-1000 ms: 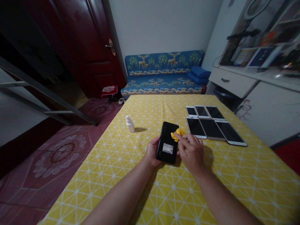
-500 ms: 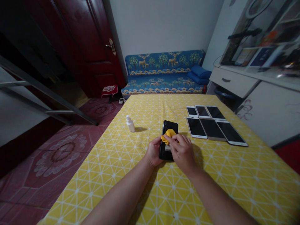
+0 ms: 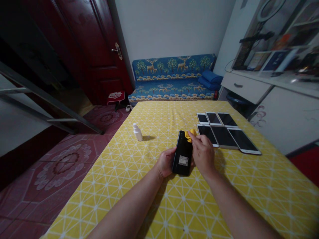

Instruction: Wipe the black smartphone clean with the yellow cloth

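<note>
My left hand point(image 3: 165, 162) grips a black smartphone point(image 3: 182, 153) from its left side, holding it tilted just above the tablecloth with its back facing up. A small white label shows on that back. My right hand point(image 3: 203, 154) pinches a yellow cloth point(image 3: 190, 135) against the phone's upper right corner. Most of the cloth is hidden by my fingers and the phone. Farther up the table, several smartphones point(image 3: 223, 137) lie face up in two rows, to the right of the held phone and apart from it. A small white bottle point(image 3: 137, 132) stands to its left.
A yellow tablecloth point(image 3: 239, 199) with a white lattice pattern covers the table. Beyond it stand a blue patterned sofa point(image 3: 173, 78) and a dark red door point(image 3: 99, 49). A white drawer unit point(image 3: 245, 88) stands at right; a patterned tile floor point(image 3: 62, 166) lies at left.
The yellow cloth has moved from the middle of the phone's back to its upper right corner, uncovering the label. My right hand has shifted up and right, and the phone has tilted slightly.
</note>
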`<state>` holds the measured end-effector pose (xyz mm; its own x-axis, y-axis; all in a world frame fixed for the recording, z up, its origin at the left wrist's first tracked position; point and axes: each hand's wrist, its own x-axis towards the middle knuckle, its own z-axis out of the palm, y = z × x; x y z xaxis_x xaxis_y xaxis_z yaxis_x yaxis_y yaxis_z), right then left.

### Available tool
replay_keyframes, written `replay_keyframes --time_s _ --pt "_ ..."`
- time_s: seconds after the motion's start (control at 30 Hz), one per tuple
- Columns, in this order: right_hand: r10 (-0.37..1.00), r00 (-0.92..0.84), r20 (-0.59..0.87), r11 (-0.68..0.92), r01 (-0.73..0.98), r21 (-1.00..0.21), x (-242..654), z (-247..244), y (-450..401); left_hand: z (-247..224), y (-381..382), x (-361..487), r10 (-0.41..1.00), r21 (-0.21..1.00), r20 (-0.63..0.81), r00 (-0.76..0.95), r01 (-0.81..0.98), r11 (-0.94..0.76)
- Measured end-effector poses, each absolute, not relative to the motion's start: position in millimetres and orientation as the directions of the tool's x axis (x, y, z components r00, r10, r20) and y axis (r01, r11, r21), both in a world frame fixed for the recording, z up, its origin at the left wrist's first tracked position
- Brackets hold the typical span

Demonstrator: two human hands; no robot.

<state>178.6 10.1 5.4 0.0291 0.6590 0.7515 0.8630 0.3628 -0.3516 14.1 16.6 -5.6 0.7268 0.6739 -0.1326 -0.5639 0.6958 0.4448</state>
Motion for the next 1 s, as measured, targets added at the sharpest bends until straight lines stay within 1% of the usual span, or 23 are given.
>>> replay_keyframes --time_s 0.13,0.27,0.4,0.63,0.8,0.9,1.0 --pt "0.632 -0.070 0.772 0.439 0.853 -0.282 166 16 1 -8 15 16 0.678 0.495 -0.189 0.711 -0.527 0.691" --pt "0.658 -0.135 0.741 0.485 0.829 -0.280 151 19 -9 -9 17 14 0.724 0.500 -0.233 0.649 -0.558 0.662" --pt "0.688 -0.170 0.706 0.498 0.818 -0.289 140 12 -13 -6 20 12 0.750 0.478 -0.277 0.601 -0.591 0.650" --pt "0.720 -0.189 0.667 0.511 0.795 -0.327 130 2 -16 -4 24 13 0.785 0.402 -0.302 0.541 -0.675 0.619" --pt "0.728 -0.254 0.637 0.564 0.749 -0.346 122 3 -25 6 25 10 0.809 0.360 -0.319 0.494 -0.726 0.586" --pt "0.730 -0.317 0.606 0.603 0.717 -0.351 120 5 -31 10 26 7 0.829 0.352 -0.292 0.476 -0.753 0.556" --pt "0.716 -0.346 0.606 0.626 0.703 -0.337 124 6 -33 8 28 3 0.859 0.334 -0.259 0.442 -0.793 0.509"
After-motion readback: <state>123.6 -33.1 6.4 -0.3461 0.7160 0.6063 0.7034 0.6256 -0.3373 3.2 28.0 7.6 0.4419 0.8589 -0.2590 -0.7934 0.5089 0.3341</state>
